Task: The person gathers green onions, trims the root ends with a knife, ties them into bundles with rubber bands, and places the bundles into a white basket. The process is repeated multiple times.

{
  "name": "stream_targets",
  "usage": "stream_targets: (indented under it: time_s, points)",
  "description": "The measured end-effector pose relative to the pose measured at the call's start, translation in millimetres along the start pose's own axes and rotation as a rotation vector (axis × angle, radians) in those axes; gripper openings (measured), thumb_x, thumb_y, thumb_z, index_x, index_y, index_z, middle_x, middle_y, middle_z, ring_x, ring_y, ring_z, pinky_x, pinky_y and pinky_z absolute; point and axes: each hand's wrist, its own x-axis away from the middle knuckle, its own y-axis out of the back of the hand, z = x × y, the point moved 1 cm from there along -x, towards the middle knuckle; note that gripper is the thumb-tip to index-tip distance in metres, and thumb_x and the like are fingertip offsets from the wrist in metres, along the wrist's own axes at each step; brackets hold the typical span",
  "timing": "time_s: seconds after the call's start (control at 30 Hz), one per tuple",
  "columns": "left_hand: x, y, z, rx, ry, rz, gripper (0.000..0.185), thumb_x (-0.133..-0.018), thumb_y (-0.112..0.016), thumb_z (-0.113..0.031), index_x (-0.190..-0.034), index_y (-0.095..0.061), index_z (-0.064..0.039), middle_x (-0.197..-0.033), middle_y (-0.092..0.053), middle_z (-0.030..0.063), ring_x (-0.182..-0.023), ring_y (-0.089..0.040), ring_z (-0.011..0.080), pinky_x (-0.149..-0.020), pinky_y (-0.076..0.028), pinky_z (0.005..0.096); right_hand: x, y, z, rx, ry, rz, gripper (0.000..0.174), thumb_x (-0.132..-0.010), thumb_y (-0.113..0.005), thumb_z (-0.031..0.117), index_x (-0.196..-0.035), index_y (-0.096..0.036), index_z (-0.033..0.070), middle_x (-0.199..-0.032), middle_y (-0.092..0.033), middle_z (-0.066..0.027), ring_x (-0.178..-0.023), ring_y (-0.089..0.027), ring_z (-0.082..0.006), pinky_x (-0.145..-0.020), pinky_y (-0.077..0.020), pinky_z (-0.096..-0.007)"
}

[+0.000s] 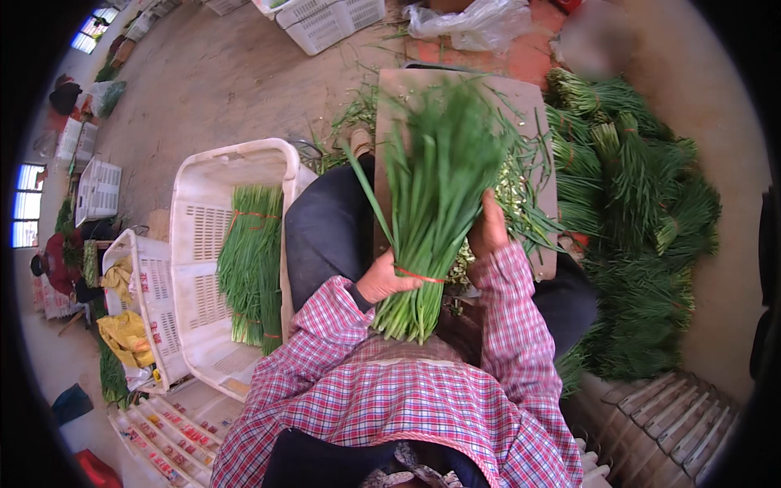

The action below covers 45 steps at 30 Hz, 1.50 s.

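Observation:
A bundle of green garlic chives [427, 244], tied with an orange band near its cut ends, is upright over my lap, its leaf tips blurred. My left hand [385, 280] grips it at the band, with the thumb across the front. My right hand [488, 227] rests against its right side, higher up; its fingers are partly hidden behind the leaves. Beneath the leaves lies a board [396, 91] strewn with loose leaves and pale trimmings [511, 183]. Banded bundles [253, 262] stand in the white plastic crate [198, 274] at my left.
Many chive bundles [634, 183] are heaped on the floor at the right. Another white crate [155, 293] with yellow cloth stands beyond the near one. More crates [332, 24] and a clear plastic bag [476, 27] lie ahead. A person [61, 262] is at the far left.

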Motion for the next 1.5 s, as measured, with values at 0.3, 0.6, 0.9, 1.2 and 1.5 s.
stream_targets:
  time_s: [0.3, 0.6, 0.9, 1.2, 1.5]
  points:
    - [-104.7, 13.6, -47.0, 0.068, -0.354, -0.309, 0.064, -0.070, -0.075, -0.019, -0.121, -0.041, 0.002, -0.110, -0.054, 0.0093, -0.101, -0.051, 0.0176, -0.087, -0.041, 0.0310, -21.4, -5.3, -20.1, 0.071, 0.121, 0.019, 0.041, -0.079, -0.065, 0.015, -0.114, -0.049, 0.001, -0.102, -0.059, -0.0093, -0.088, -0.058, -0.0197, -0.077, -0.0486, -0.0327]
    - [-103.8, 35.1, -33.0, 0.284, -0.282, -0.578, 0.039, -0.072, -0.065, 0.003, -0.109, -0.053, -0.001, -0.101, -0.059, 0.0049, -0.089, -0.057, 0.0148, -0.081, -0.044, 0.0287, -28.8, 49.3, -23.4, -0.075, 0.144, -0.253, 0.032, -0.082, -0.059, 0.006, -0.112, -0.049, 0.000, -0.102, -0.060, -0.0100, -0.088, -0.059, -0.0225, -0.078, -0.0492, -0.0350]
    - [-59.3, 41.9, -3.5, -0.297, 0.010, -0.733, 0.079, -0.079, -0.065, -0.026, -0.135, -0.017, 0.003, -0.114, -0.047, 0.0139, -0.099, -0.048, 0.0164, -0.086, -0.039, 0.0291, 5.8, 69.3, -31.9, 0.640, 0.328, -0.260, 0.047, -0.088, -0.051, 0.031, -0.113, -0.044, -0.008, -0.092, -0.056, -0.0095, -0.078, -0.054, -0.0192, -0.068, -0.0432, -0.0327]
    - [-18.1, 13.4, 13.0, -0.395, 0.295, -0.252, 0.072, -0.079, -0.060, -0.047, -0.116, -0.043, 0.012, -0.099, -0.059, 0.0172, -0.093, -0.056, 0.0197, -0.082, -0.043, 0.0285, 62.5, 37.9, -88.8, 0.570, 0.027, -0.072, 0.058, -0.080, -0.064, 0.025, -0.120, -0.034, -0.004, -0.112, -0.053, -0.0172, -0.100, -0.053, -0.0248, -0.088, -0.0423, -0.0343]
    - [-30.0, -9.6, 26.4, 0.550, 0.260, -0.026, 0.039, -0.084, -0.060, -0.024, -0.113, -0.053, 0.001, -0.105, -0.060, 0.0109, -0.093, -0.058, 0.0188, -0.084, -0.045, 0.0303, 88.1, 6.2, -73.5, 0.896, 0.178, -0.042, 0.069, -0.068, -0.071, 0.009, -0.124, -0.034, -0.003, -0.116, -0.047, -0.0158, -0.106, -0.047, -0.0252, -0.094, -0.0356, -0.0347]
